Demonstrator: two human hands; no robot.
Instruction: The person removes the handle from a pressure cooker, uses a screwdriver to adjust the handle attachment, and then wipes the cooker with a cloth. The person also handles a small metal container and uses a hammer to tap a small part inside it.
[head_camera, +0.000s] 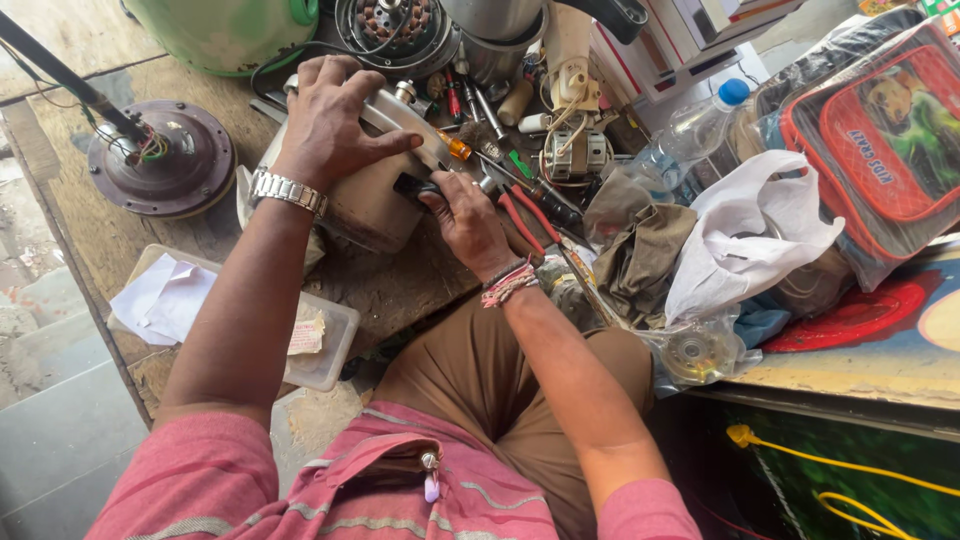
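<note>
Centre frame: left hand (335, 125) pressed flat, steadying white appliance housing (375, 195); right hand (465, 220) fingers clamped on black-handled tool (415, 186). Next likely needs firm bracing.

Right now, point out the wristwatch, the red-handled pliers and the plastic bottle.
wristwatch (288, 190): head view, on its metal band.
red-handled pliers (528, 222): head view, on a red handle.
plastic bottle (690, 130): head view, on its clear body.

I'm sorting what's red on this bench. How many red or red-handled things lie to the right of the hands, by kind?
Red-handled pliers: 1
Red bag: 1
Red round plate: 1
Total: 3
The right hand lies nearest the pliers; the left hand rests on the white appliance.
</note>
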